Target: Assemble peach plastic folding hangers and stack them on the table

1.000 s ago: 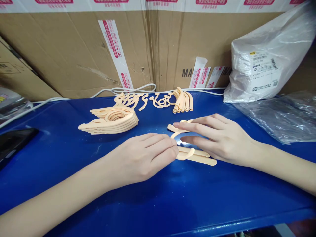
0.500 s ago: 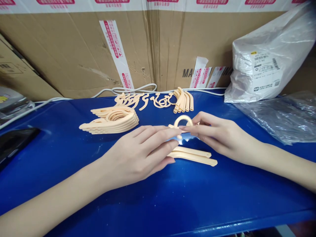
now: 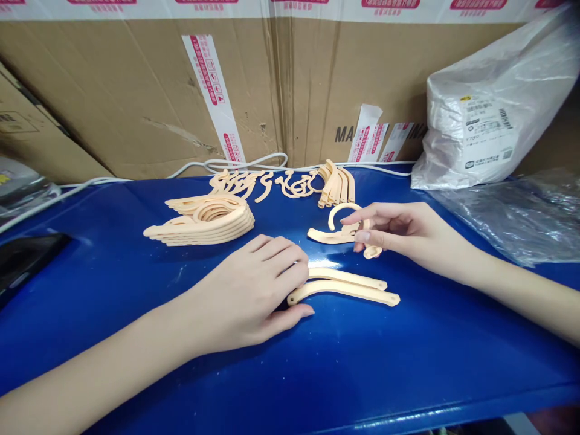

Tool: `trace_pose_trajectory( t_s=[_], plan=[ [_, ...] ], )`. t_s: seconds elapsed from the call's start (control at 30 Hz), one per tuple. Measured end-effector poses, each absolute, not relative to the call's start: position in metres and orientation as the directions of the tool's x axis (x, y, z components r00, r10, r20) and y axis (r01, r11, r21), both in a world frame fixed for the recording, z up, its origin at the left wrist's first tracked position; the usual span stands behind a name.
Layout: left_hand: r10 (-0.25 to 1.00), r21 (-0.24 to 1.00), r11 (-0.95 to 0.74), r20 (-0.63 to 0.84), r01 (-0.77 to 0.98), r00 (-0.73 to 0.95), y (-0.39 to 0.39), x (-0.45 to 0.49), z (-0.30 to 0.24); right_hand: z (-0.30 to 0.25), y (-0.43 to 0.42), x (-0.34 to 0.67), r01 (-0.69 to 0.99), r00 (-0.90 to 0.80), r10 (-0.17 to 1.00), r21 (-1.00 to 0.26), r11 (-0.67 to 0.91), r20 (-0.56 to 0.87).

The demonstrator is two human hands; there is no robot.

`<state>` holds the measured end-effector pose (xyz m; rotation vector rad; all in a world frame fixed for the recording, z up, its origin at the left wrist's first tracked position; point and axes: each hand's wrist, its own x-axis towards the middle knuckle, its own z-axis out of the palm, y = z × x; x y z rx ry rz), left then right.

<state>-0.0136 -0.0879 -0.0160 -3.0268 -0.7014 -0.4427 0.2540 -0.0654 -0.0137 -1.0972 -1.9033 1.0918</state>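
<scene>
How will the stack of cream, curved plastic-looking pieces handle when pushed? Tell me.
The stack may slide apart: no binding shows around its layers. They look stiff, with matching curves. Rolling seems unlikely, since it lies flat.

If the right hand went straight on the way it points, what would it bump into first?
Probably the stack of beige pieces, with the hook-shaped piece in the right hand leading. The left hand lies close beside that line, so depth leaves some doubt.
</scene>
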Motion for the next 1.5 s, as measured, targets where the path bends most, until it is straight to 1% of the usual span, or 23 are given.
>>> trace_pose_trajectory(
  t_s=[0.17, 0.37, 0.43, 0.53, 0.67, 0.73, 0.8, 0.9, 1.0, 1.1, 1.23, 1.37, 1.5],
  plan=[
    [0.452, 0.136, -0.892, 0.250, 0.431, 0.856, -0.088, -0.017, -0.020, -0.014, -0.066, 0.251, 0.297, -0.421, 0.896, -0.913, 0.281, 0.138],
    [0.473, 0.166, -0.881, 0.278, 0.443, 0.836, -0.092, -0.013, -0.022, -0.014, -0.067, 0.251, 0.326, -0.409, 0.895, -0.886, 0.328, 0.181],
    [0.498, 0.205, -0.867, 0.300, 0.454, 0.814, -0.093, -0.012, -0.020, -0.014, -0.067, 0.252, 0.327, -0.428, 0.888, -0.886, 0.328, 0.171],
    [0.567, 0.325, -0.816, 0.297, 0.478, 0.768, -0.093, -0.011, -0.015, -0.015, -0.066, 0.254, 0.326, -0.445, 0.880, -0.885, 0.333, 0.167],
    [0.687, 0.563, -0.675, 0.243, 0.478, 0.685, -0.090, -0.012, -0.009, -0.016, -0.065, 0.256, 0.339, -0.447, 0.878, -0.877, 0.340, 0.168],
    [0.750, 0.690, -0.568, 0.210, 0.449, 0.627, -0.087, -0.011, -0.007, -0.016, -0.065, 0.257, 0.341, -0.453, 0.877, -0.879, 0.333, 0.157],
    [0.798, 0.793, -0.459, 0.170, 0.401, 0.578, -0.084, -0.011, -0.006, -0.017, -0.064, 0.258, 0.339, -0.458, 0.877, -0.883, 0.323, 0.145],
    [0.837, 0.882, -0.355, 0.153, 0.310, 0.525, -0.080, -0.013, -0.005, -0.018, -0.064, 0.258, 0.324, -0.465, 0.875, -0.894, 0.310, 0.134],
    [0.858, 0.921, -0.315, 0.174, 0.229, 0.483, -0.077, -0.015, -0.005, -0.019, -0.064, 0.258, 0.314, -0.470, 0.873, -0.900, 0.304, 0.131],
    [0.882, 0.953, -0.253, 0.156, 0.168, 0.444, -0.076, -0.017, -0.003, -0.018, -0.064, 0.258, 0.319, -0.466, 0.874, -0.896, 0.309, 0.136],
    [0.895, 0.964, -0.217, 0.133, 0.155, 0.426, -0.077, -0.018, -0.001, -0.018, -0.063, 0.257, 0.312, -0.471, 0.872, -0.900, 0.306, 0.133],
    [0.876, 0.966, -0.197, 0.096, 0.168, 0.473, -0.078, -0.019, -0.003, -0.017, -0.063, 0.257, 0.299, -0.477, 0.870, -0.908, 0.294, 0.125],
    [0.842, 0.975, -0.127, 0.009, 0.182, 0.540, -0.082, -0.015, 0.000, -0.018, -0.062, 0.257, 0.259, -0.485, 0.866, -0.925, 0.278, 0.124]
  ],
)
